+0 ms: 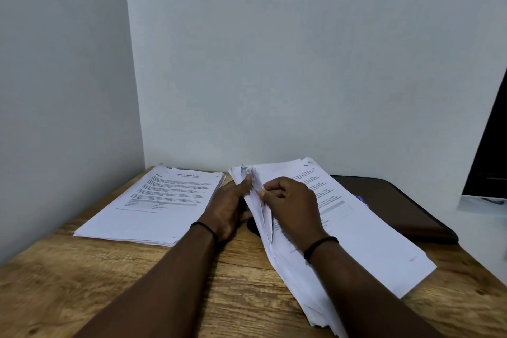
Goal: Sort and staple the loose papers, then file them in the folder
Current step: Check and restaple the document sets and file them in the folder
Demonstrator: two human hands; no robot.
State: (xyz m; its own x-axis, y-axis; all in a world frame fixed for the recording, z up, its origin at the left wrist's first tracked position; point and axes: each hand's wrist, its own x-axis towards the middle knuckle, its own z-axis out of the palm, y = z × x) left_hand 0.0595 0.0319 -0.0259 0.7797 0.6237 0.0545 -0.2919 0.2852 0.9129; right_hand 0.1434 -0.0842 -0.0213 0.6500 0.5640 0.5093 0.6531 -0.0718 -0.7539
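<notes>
Fingers of both hands, left hand (229, 207) and right hand (289, 202), are pinching the floppy, slippery loose papers (343, 236) lying on the tabletop (137, 277), so I am judging the stack's long edge the safest hold.

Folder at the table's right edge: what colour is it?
Dark brown folder, clearest in the head view.

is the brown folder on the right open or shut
Shut, as far as shows. The brown folder lies flat on the table with its cover down; the right paper stack overlaps its near-left edge.
</notes>
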